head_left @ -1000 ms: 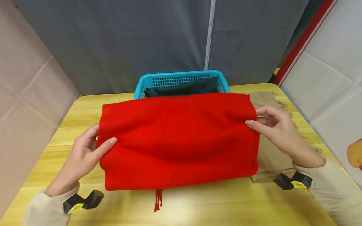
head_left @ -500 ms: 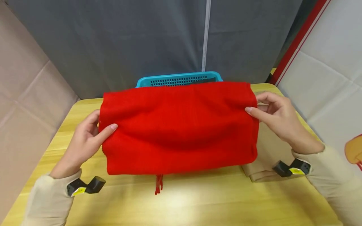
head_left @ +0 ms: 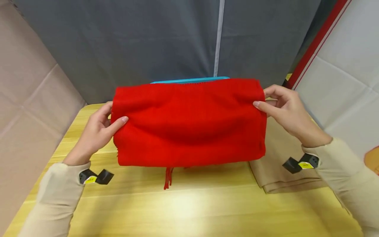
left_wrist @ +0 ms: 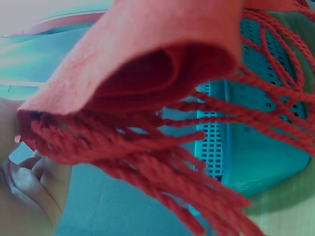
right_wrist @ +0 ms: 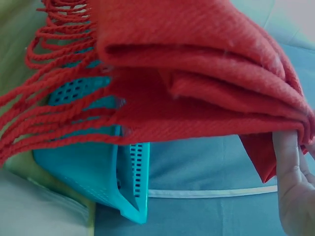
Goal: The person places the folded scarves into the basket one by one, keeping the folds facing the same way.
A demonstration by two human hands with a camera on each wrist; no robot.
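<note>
A folded red scarf (head_left: 189, 125) with twisted fringe is held up by both hands in front of the blue basket (head_left: 189, 80). My left hand (head_left: 96, 133) pinches its left end, thumb on the near face and fingers behind. At the opposite end my right hand (head_left: 291, 113) pinches it the same way. In the left wrist view, the fringe (left_wrist: 162, 162) dangles below the rolled fold. The right wrist view shows stacked layers of the scarf (right_wrist: 206, 73), with my fingers (right_wrist: 288, 162) under them. Most of the basket is hidden behind the scarf in the head view.
A folded beige cloth (head_left: 281, 164) lies on the right of the wooden table (head_left: 183, 207). A grey curtain (head_left: 133, 39) hangs behind the basket. Pale panels stand at the left (head_left: 32, 82) and right (head_left: 352, 72).
Both hands have raised the scarf and carried it away from me, toward the basket. It now covers nearly all of the basket in the head view, where the dark cloth inside showed before.
</note>
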